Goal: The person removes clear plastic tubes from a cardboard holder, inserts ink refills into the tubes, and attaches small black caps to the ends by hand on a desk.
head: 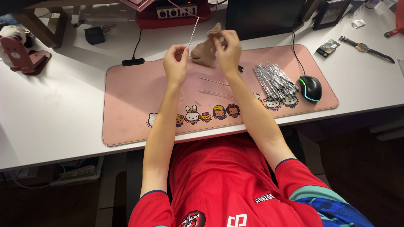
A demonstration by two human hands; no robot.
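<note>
My left hand (175, 63) is raised over the pink desk mat (134, 96) and pinches a thin clear pen tube (194, 30) that points up and away. Beside it, my right hand (227, 49) grips a small tan cloth pouch (205, 51) by its top. The two hands are close together, the pouch between them. A pile of several clear pens (274, 79) lies on the mat to the right of my right hand. Two loose clear pen parts (214, 82) lie on the mat below my hands.
A black mouse (311, 88) sits on the mat's right end, its cable running back to a dark monitor (263, 17). A wristwatch (366, 48) lies far right. A pink phone stand (23, 56) is far left, a red audio box (174, 12) at the back.
</note>
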